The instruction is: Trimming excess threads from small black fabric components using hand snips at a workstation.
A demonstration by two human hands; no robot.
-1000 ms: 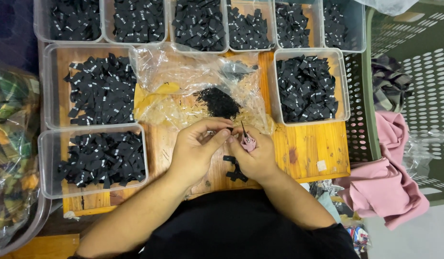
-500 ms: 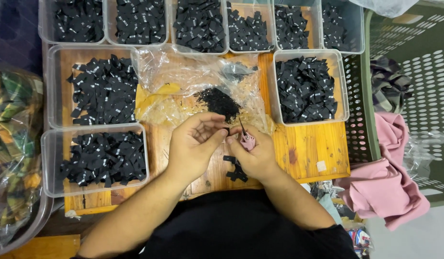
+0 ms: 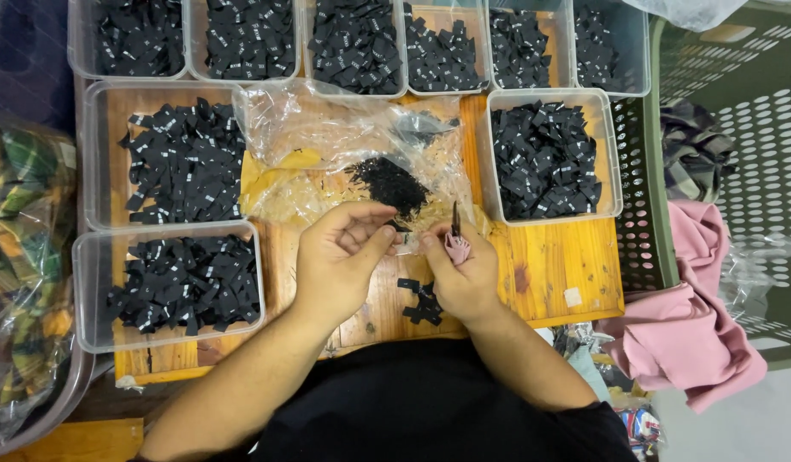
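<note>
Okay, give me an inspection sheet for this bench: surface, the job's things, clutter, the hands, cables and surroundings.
Surface: orange wooden board, mostly covered by trays.
Job's things: the small black piece is pinched between both hands; a small pink-handled tool is in the right hand; a heap of black bits lies on a crumpled clear plastic bag.
Clutter: a few loose black labels lie by the right hand; clear trays are full of black labels.
Hands: left hand and right hand meet at the board's middle, fingers closed.
Cables: nothing seen.
Surroundings: green perforated basket, pink cloth, plaid fabric in plastic.
</note>
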